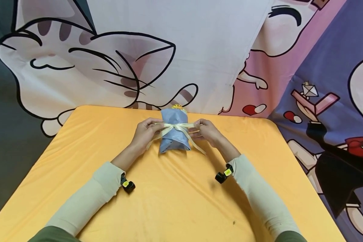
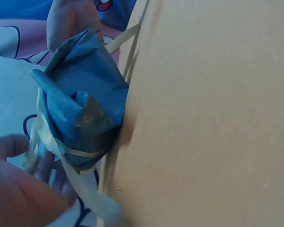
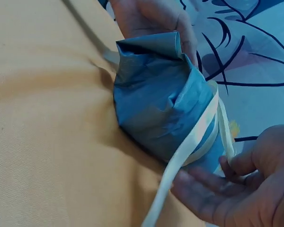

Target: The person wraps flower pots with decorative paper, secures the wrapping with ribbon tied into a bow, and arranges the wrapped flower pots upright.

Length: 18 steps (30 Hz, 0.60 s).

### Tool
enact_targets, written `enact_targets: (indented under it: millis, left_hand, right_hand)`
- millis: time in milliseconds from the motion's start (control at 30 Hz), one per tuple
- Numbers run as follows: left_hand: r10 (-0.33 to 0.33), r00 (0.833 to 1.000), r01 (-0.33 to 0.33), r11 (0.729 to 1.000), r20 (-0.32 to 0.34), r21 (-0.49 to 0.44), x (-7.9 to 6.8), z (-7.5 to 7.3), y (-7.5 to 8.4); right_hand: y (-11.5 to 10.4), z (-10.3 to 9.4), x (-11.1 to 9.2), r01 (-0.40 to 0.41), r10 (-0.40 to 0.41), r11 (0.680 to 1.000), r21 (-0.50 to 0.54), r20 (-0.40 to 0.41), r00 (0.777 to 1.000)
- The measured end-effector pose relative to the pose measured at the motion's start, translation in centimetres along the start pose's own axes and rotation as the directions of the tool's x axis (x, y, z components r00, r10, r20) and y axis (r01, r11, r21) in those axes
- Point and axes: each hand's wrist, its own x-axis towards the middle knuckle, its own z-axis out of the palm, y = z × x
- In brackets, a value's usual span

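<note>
A small bouquet wrapped in blue paper (image 1: pixel 173 116) lies near the far edge of the table, a yellow flower (image 1: pixel 178 107) peeking out at its far end. Around its middle runs a cream ribbon (image 1: pixel 175 127), tied in a bow with two tails hanging towards the near side. My left hand (image 1: pixel 143 133) pinches the bow's left loop between thumb and finger. On the other side my right hand (image 1: pixel 209 131) pinches the right loop (image 3: pixel 224 127). Folded paper (image 2: pixel 85 71) at the near end shows in both wrist views.
A yellow cloth (image 1: pixel 169 195) covers the table, with soft creases. Behind it hangs a white cartoon-cat backdrop (image 1: pixel 205 60); a purple printed one (image 1: pixel 326 74) stands to the right. Grey floor (image 1: pixel 12 168) shows at the left.
</note>
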Motion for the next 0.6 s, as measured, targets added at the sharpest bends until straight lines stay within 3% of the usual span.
enact_targets:
  millis: [67, 133, 233, 300, 367, 500, 600]
  left_hand:
    - [0.053, 0.997, -0.046, 0.989, -0.049, 0.140, -0.4, -0.1, 0.4]
    - [0.119, 0.989, -0.089, 0.953, -0.086, 0.289, -1.0, -0.2, 0.9]
    - [0.160, 0.986, -0.120, 0.889, -0.052, 0.441, -2.3, -0.1, 1.7]
    - [0.122, 0.992, -0.114, 0.865, 0.017, 0.489, -3.2, 0.1, 2.2]
    - [0.035, 0.996, -0.074, 0.855, 0.084, 0.514, -3.8, 0.4, 2.6]
    - [-0.132, 0.982, 0.043, 0.851, 0.134, 0.523, -3.6, 1.4, 2.8]
    - [-0.212, 0.967, 0.118, 0.860, 0.138, 0.497, -2.6, 2.3, 2.6]
  right_hand:
    - [-0.4, 0.1, -0.4, 0.034, -0.037, 0.998, -0.056, -0.059, 0.998]
    - [-0.8, 0.4, -1.2, 0.074, -0.099, 0.982, -0.173, -0.142, 0.985]
    - [-1.4, 1.0, -2.7, 0.120, -0.215, 0.921, -0.371, -0.228, 0.950]
    - [-1.8, 1.7, -3.9, 0.125, -0.253, 0.883, -0.452, -0.235, 0.938]
    - [-2.3, 2.3, -4.9, 0.114, -0.234, 0.866, -0.486, -0.195, 0.952]
    - [-2.9, 3.3, -5.7, 0.021, -0.081, 0.855, -0.519, -0.092, 0.992]
    - [-2.9, 3.5, -5.2, -0.047, 0.021, 0.848, -0.527, -0.054, 0.998]
